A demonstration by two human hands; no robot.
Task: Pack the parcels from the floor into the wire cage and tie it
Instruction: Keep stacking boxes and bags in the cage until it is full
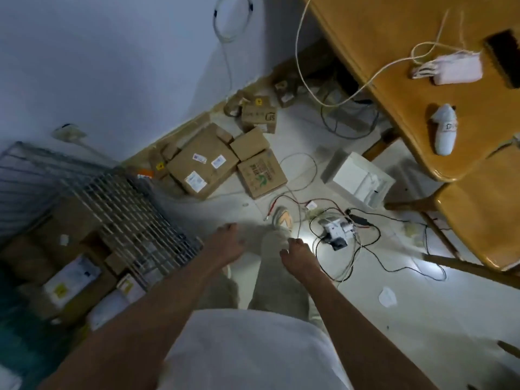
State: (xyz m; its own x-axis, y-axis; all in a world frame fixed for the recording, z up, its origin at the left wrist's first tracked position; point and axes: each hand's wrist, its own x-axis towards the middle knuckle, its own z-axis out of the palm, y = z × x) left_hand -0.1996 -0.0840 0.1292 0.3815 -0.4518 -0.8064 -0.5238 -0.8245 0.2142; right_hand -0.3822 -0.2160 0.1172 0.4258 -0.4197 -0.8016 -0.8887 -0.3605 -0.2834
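Several brown cardboard parcels lie on the floor along the wall, among them a large flat box (201, 161) with white labels and a smaller box (262, 174) with green print. The wire cage (132, 209) stands at the left, with several parcels (70, 280) inside it. My left hand (225, 243) hangs empty beside the cage's near corner, its fingers loosely bent. My right hand (297, 256) is also empty, held over my legs with relaxed fingers. Both hands are well short of the parcels on the floor.
A wooden table (408, 88) fills the upper right, with a cord and small items on it. A white box (360, 175) stands under its edge. Tangled wires and a small white device (336, 230) lie on the floor to the right of my feet.
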